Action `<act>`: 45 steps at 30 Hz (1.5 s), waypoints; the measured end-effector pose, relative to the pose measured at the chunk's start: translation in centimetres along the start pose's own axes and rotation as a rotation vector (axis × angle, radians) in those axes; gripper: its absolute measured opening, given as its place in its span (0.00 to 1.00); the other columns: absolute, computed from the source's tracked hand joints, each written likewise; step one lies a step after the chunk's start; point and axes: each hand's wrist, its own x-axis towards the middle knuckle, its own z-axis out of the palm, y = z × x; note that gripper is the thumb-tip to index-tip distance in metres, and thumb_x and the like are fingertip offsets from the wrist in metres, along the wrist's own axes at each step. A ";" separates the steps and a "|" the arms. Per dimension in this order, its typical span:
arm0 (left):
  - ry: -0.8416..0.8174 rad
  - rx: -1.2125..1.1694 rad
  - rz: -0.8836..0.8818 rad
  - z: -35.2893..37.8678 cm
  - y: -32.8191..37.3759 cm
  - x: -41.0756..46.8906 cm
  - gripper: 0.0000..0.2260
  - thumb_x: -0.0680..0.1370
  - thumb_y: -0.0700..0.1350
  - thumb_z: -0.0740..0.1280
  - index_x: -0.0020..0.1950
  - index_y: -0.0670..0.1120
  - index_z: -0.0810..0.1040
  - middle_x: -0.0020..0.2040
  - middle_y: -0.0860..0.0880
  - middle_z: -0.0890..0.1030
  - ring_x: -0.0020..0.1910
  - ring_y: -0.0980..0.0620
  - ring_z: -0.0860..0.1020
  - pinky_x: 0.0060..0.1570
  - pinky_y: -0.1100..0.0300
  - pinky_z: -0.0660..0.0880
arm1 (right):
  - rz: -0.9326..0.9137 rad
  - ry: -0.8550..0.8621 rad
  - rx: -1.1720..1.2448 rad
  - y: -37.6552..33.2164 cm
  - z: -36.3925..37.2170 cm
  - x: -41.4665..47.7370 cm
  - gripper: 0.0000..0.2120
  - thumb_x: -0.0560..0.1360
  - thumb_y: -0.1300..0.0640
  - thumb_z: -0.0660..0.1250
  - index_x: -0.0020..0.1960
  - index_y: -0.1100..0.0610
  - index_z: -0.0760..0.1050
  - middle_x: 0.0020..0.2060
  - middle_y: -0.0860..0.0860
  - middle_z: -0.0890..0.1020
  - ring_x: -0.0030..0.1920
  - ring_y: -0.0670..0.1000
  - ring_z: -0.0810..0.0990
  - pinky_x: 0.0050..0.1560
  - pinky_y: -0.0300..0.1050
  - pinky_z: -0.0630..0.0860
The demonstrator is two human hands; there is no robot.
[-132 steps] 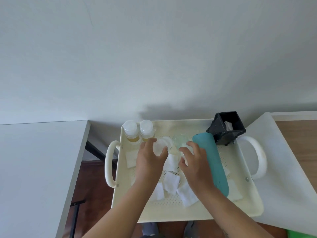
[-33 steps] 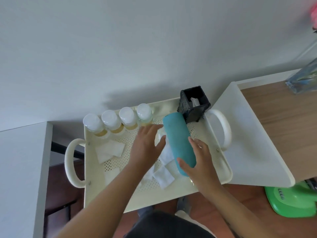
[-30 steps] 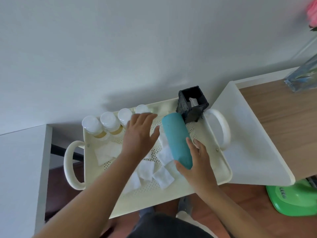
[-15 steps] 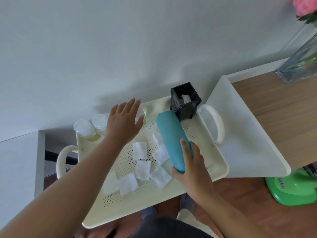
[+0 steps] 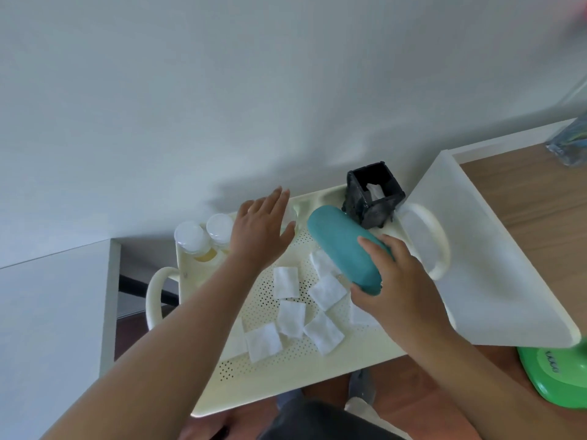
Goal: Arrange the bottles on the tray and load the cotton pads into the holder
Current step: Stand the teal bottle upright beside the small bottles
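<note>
A cream perforated tray (image 5: 286,373) with two handles holds everything. Small clear bottles with white caps (image 5: 192,238) stand in a row along its back left edge. My left hand (image 5: 259,233) hovers flat over that row with straight fingers and hides the right-hand bottles. A teal bottle (image 5: 343,249) lies on its side in the tray's right half, and my right hand (image 5: 394,281) grips its near end. Several white square cotton pads (image 5: 287,314) lie scattered on the tray floor. The black square holder (image 5: 373,193) stands at the back right corner with a pad inside.
A white board (image 5: 476,265) leans over a wooden table (image 5: 540,192) to the right. A green object (image 5: 556,373) sits at the lower right. A white surface (image 5: 47,312) lies to the left. The wall is right behind the tray.
My left hand has stayed spread over the bottle row. My right hand has closed further round the teal bottle's near end. The view has shifted slightly.
</note>
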 end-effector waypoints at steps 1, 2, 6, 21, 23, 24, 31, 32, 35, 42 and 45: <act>0.005 0.000 0.000 0.0 0.0 0.0 0.28 0.78 0.54 0.61 0.76 0.45 0.63 0.75 0.47 0.68 0.68 0.47 0.72 0.67 0.49 0.64 | -0.008 -0.009 -0.005 -0.4 -0.6 0.5 0.33 0.69 0.45 0.69 0.72 0.47 0.64 0.69 0.47 0.67 0.57 0.53 0.75 0.49 0.48 0.78; 0.008 -0.001 -0.002 0.1 -0.1 0.0 0.28 0.78 0.54 0.61 0.76 0.45 0.63 0.75 0.47 0.69 0.68 0.47 0.72 0.67 0.49 0.64 | -0.013 -0.018 -0.008 -0.7 -1.1 1.0 0.33 0.70 0.45 0.69 0.72 0.48 0.65 0.69 0.47 0.67 0.56 0.53 0.75 0.48 0.48 0.78; 0.010 0.004 -0.004 0.4 -0.2 0.0 0.28 0.78 0.55 0.61 0.76 0.45 0.63 0.75 0.47 0.69 0.68 0.47 0.72 0.67 0.49 0.65 | -0.030 -0.017 -0.005 -1.8 -2.7 2.8 0.30 0.69 0.47 0.71 0.70 0.49 0.68 0.66 0.47 0.70 0.51 0.54 0.77 0.46 0.51 0.78; 0.056 0.000 -0.027 0.6 -0.1 0.1 0.27 0.76 0.54 0.64 0.73 0.45 0.68 0.70 0.47 0.74 0.63 0.46 0.76 0.63 0.48 0.69 | -0.140 0.063 -0.002 -4.8 -4.6 8.5 0.21 0.67 0.48 0.72 0.58 0.45 0.73 0.55 0.47 0.74 0.47 0.53 0.77 0.41 0.50 0.79; 0.049 0.000 -0.031 0.6 -0.1 0.1 0.27 0.77 0.55 0.63 0.73 0.45 0.67 0.70 0.48 0.74 0.63 0.47 0.76 0.63 0.49 0.68 | -0.154 0.060 -0.012 -5.1 -4.6 9.2 0.21 0.68 0.48 0.72 0.59 0.46 0.72 0.55 0.47 0.73 0.49 0.53 0.76 0.42 0.49 0.78; 0.047 0.002 -0.033 0.6 -0.1 0.1 0.27 0.77 0.55 0.63 0.73 0.46 0.67 0.70 0.48 0.74 0.63 0.47 0.76 0.64 0.49 0.68 | -0.164 0.062 -0.012 -5.2 -4.5 9.6 0.20 0.68 0.48 0.72 0.59 0.46 0.72 0.55 0.47 0.73 0.50 0.54 0.75 0.42 0.49 0.78; 0.038 0.002 -0.040 0.7 -0.2 0.1 0.27 0.77 0.56 0.60 0.74 0.47 0.66 0.71 0.50 0.73 0.64 0.48 0.75 0.65 0.50 0.67 | -0.208 0.023 0.080 -5.3 -4.3 12.1 0.25 0.70 0.46 0.72 0.64 0.45 0.68 0.57 0.48 0.75 0.50 0.56 0.77 0.47 0.48 0.75; 0.038 -0.001 -0.042 0.7 -0.2 0.1 0.27 0.77 0.56 0.60 0.74 0.47 0.66 0.71 0.50 0.73 0.64 0.48 0.75 0.65 0.50 0.67 | -0.208 0.010 0.104 -5.2 -4.3 12.4 0.26 0.70 0.46 0.72 0.65 0.45 0.67 0.58 0.48 0.75 0.51 0.56 0.76 0.50 0.49 0.74; 0.041 -0.008 -0.055 0.7 0.0 0.1 0.26 0.77 0.56 0.61 0.73 0.47 0.67 0.70 0.50 0.74 0.63 0.48 0.76 0.65 0.50 0.67 | -0.199 0.007 0.158 -5.0 -4.0 13.0 0.31 0.70 0.46 0.73 0.68 0.42 0.63 0.59 0.48 0.75 0.54 0.55 0.76 0.52 0.48 0.72; 0.043 -0.013 -0.054 0.7 -0.2 0.2 0.26 0.76 0.56 0.61 0.72 0.48 0.68 0.68 0.51 0.75 0.62 0.49 0.77 0.64 0.52 0.67 | -0.117 0.013 0.332 -4.7 -3.2 12.9 0.38 0.67 0.46 0.76 0.71 0.44 0.60 0.62 0.47 0.74 0.57 0.47 0.73 0.51 0.42 0.73; 0.042 -0.010 -0.055 0.8 -0.2 0.2 0.26 0.76 0.56 0.61 0.72 0.48 0.68 0.68 0.51 0.75 0.62 0.49 0.77 0.64 0.52 0.66 | -0.113 0.060 0.331 -4.4 -3.0 12.9 0.28 0.66 0.48 0.77 0.61 0.50 0.69 0.55 0.46 0.73 0.49 0.45 0.71 0.40 0.23 0.66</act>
